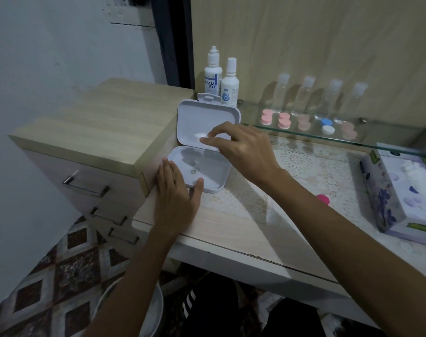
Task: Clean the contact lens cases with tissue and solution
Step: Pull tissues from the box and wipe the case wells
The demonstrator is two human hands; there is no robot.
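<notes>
Two hands on the open white case (202,164), centre frame on the counter (231,229). Your left hand (176,190) lies flat, fingers straight, pinning the tray's near-left edge. Your right hand (241,148) hovers at the lid, fingers curled; can't tell if it pinches anything. Keep the tray pinned and wipe lightly. Tissue box (401,195) sits right edge, solution bottles (221,79) upper centre.

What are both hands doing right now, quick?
Left hand: open, resting flat on the white case.
Right hand: fingers curled over the lid; holding anything cannot be told.
</notes>
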